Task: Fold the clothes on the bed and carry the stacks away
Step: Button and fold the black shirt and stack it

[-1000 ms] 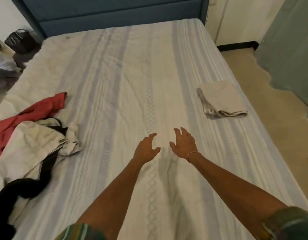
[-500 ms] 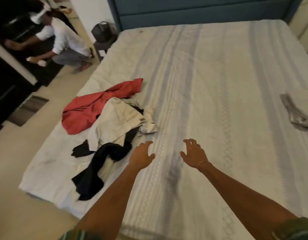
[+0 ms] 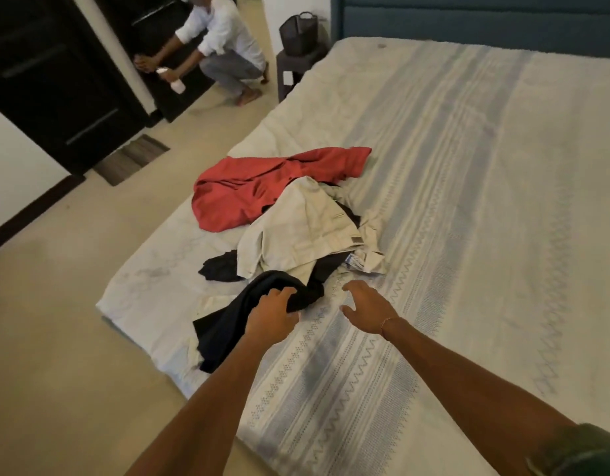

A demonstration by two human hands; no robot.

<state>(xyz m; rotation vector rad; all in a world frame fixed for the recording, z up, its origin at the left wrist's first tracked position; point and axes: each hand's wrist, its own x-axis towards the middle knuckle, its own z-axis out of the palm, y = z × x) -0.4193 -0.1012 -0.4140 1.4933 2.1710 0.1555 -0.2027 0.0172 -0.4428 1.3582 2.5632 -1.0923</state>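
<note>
while reaching into the heap near the left edge of the bed (image 3: 468, 201), picking up the next garment to fold. left hand (image 3: 272, 312) grasping a bunched fold of the black garment (image 3: 235, 321), fingers curled into the cloth. right hand (image 3: 367, 309) just beside it above the sheet, fingers spread and released, holding nothing. judged an early step: nothing in view folded yet. next move likely calls for lifting the black garment free of the cream garment (image 3: 307, 228) partly overlapping it, then spreading it flat toward the middle of the bed. counted: one red garment (image 3: 262, 187), one cream, at least one black; two hands.
</note>
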